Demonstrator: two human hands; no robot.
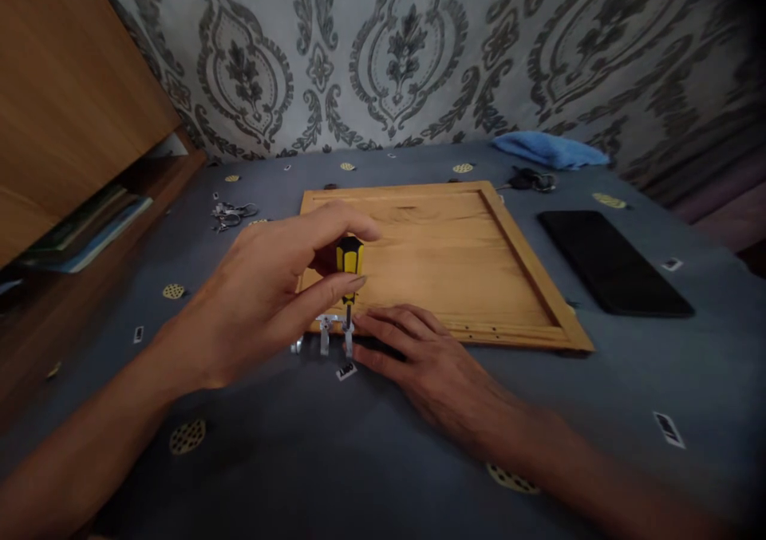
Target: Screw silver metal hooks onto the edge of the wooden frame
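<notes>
My left hand [272, 285] is closed around a yellow-and-black screwdriver [350, 257], thumb on its near side and forefinger arched over the top. The screwdriver stands upright, its shaft reaching down to a metal hinge [349, 337] at the near edge of a framed wooden panel [431, 245]. Just left of it sits another metal hinge arm [325, 337]. My right hand [424, 356] lies low over the panel's near rail, with thumb and forefinger tips against the hinge. The screwdriver's tip and any screw under it are too small to make out.
Loose metal pieces [232, 214] lie left of the panel. A black phone [613, 261] is on the right, with dark keys or a small dark object [532, 179] and a blue cloth [550, 151] behind. A wooden cabinet [72, 85] borders the left; a patterned wall [323, 61] stands behind.
</notes>
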